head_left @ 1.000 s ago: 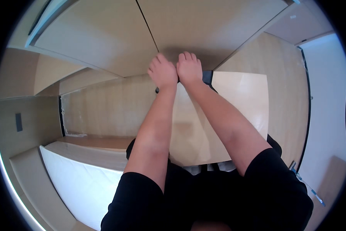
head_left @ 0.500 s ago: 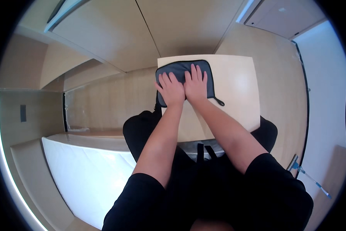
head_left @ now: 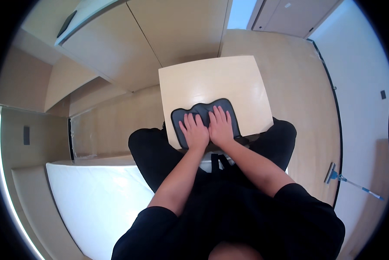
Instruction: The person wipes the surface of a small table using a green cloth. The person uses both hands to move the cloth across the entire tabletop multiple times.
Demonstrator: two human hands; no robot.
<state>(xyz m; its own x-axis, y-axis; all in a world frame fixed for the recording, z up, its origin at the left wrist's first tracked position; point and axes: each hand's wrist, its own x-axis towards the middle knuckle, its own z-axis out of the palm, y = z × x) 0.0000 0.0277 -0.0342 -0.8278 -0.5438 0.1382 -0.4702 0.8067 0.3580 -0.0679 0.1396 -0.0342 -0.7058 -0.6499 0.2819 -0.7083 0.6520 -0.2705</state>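
— Now, where are the hands?
— Both lie flat, fingers spread, on the dark grey cloth [head_left: 205,121]; the left hand [head_left: 194,132] and the right hand [head_left: 221,128] sit side by side, thumbs nearly touching. Neither clutches anything: the palms press down, open.
— And the cloth?
— It lies under the palms on the small light wooden table [head_left: 214,82], at the table's near edge, just above the person's lap. A strip of it shows beyond the fingertips and to either side of the hands.
— What has changed?
— Half a second ago the hands and cloth were at the far part of the tabletop; a second ago the hands were raised against the wooden panels. So the cloth has been drawn across the top towards the body, which looks like a wiping stroke nearly finished.
— Anything else near?
— A mop [head_left: 350,182] lies on the floor, well apart to the right of the hands.
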